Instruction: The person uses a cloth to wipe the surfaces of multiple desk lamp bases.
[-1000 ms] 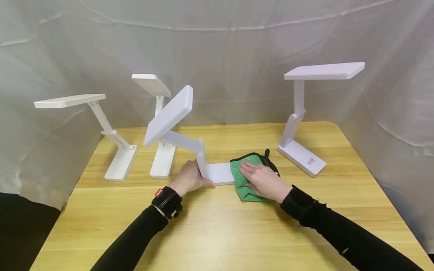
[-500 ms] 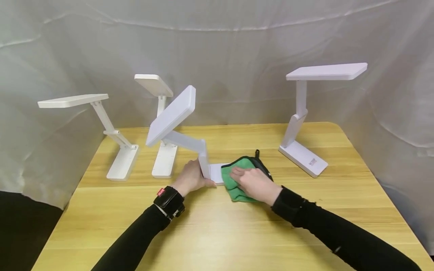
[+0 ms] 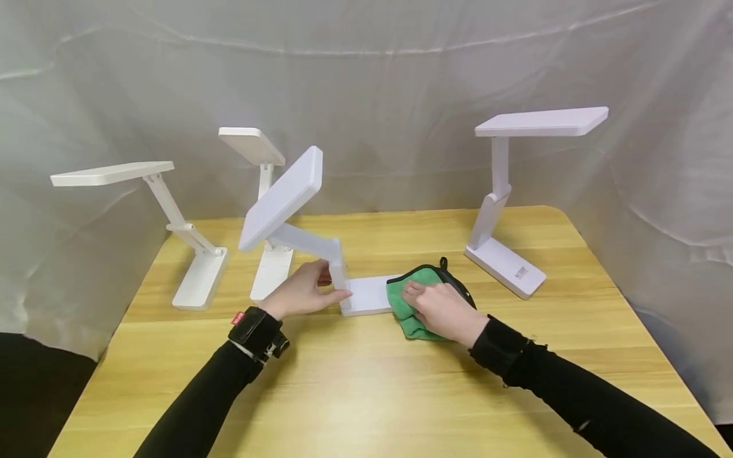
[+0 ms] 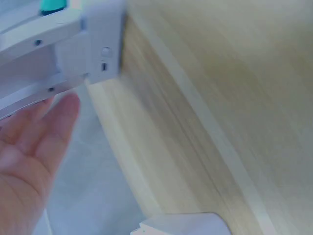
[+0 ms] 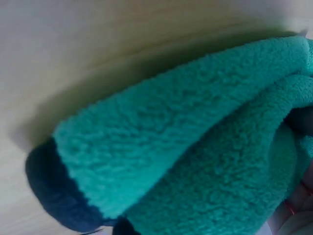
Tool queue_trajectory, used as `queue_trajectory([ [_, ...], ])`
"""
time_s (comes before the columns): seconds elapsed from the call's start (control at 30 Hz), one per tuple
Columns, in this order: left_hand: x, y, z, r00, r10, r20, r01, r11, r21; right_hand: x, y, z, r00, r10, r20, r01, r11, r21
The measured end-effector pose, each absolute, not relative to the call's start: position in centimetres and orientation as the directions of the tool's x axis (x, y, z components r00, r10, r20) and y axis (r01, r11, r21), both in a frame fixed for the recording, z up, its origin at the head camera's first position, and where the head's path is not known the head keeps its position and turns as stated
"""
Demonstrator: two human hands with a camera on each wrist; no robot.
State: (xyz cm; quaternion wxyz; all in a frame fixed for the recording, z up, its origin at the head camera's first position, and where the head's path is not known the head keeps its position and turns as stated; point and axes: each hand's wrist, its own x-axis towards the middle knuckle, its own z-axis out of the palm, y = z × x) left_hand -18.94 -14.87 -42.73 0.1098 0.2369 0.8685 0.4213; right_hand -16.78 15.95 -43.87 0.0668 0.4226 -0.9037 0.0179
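A white folding desk lamp [image 3: 369, 295] stands mid-table, its head tilted up to the left. My left hand [image 3: 303, 289] is at its lower arm, thumb in front and fingers partly behind. In the left wrist view, the fingers [image 4: 61, 120] are fairly straight beside the lamp arm [image 4: 44, 54]; whether they touch it I cannot tell. My right hand [image 3: 443, 308] holds a green cleaning cloth [image 3: 409, 318] with dark edging, its fingers curled into it. The cloth covers the right end of the lamp base. Thick green pile [image 5: 171, 132] fills most of the right wrist view.
Two more white desk lamps stand at the left, one far left [image 3: 200, 280] and one behind the middle lamp [image 3: 272, 273]. Another lamp [image 3: 506, 267] stands at the right rear. A pale curtain [image 3: 378, 114] hangs behind the wooden table [image 3: 366, 394].
My left hand has drawn back slightly to the left and up from the lamp's base. The right hand slid the cloth left along the base, then back right; its fingers are more curled.
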Motion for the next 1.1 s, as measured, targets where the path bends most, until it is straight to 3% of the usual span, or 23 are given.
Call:
queue_trajectory([
  [0.37,-19.5,-14.3,-42.4,-0.805,0.591,0.044,0.416,0.51,0.753,-17.1,9.8,-44.3,-0.631,-0.76,0.157,-0.758,0.647,0.085],
  [0.5,-19.5,-14.3,-42.4,-0.801,0.596,0.059,0.425,0.497,0.757,-17.1,8.4,-44.7,-0.666,-0.723,0.183,-0.717,0.688,0.108],
  [0.6,-19.6,-14.4,-42.3,-0.802,0.595,0.057,0.425,0.5,0.755,-17.0,9.0,-44.7,-0.686,-0.708,0.167,-0.705,0.704,0.088],
  [0.83,-19.5,-14.9,-42.3,-0.82,0.572,0.024,0.396,0.536,0.745,-17.1,13.8,-43.9,-0.665,-0.736,0.127,-0.744,0.668,-0.024],
  [0.97,-19.4,-15.1,-42.5,-0.822,0.569,0.021,0.392,0.539,0.746,-17.2,15.9,-43.9,-0.654,-0.741,0.15,-0.751,0.661,-0.007],
  [1.1,-19.5,-15.1,-42.6,-0.818,0.574,0.037,0.402,0.525,0.75,-17.3,14.2,-43.9,-0.642,-0.752,0.152,-0.757,0.653,0.035],
])
